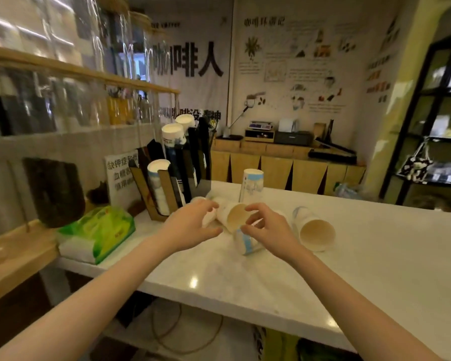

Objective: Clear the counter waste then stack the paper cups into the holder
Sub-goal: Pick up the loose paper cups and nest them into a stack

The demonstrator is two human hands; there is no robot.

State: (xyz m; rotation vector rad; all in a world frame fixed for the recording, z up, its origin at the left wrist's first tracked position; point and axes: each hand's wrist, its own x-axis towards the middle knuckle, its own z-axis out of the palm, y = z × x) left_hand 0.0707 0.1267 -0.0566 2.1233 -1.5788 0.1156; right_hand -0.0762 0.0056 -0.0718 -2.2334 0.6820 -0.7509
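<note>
Two bare forearms reach in from the bottom edge over the white counter (271,287). On it, just past the hands, paper cups lie loose. The right hand (268,230) pinches the rim of a small blue-and-white cup (246,243) lying on its side, thumb and fingers curled on it. The left hand (190,227) hovers with its fingers spread and bent, not clearly closed on anything, its fingertips beside a tipped cup (233,214) whose brown inside faces the camera. Another white cup is partly hidden under that hand; I cannot tell how it lies. To the right a fourth cup (314,231) lies on its side, mouth toward the camera, apart from the others. Behind the group a tall stack of cups (251,185) stands mouth down. That makes four loose cups that can be counted, plus the one standing stack.

At the left back of the counter stands the wooden cup holder (164,188), its slots slanted. Three slots show white cup stacks: one low in front, two higher behind. Dark sleeves or lids fill the slots between them; which they are is unclear.

Left of the holder lies a green pack of tissues (99,230), and behind it a small printed sign (121,173).
</note>
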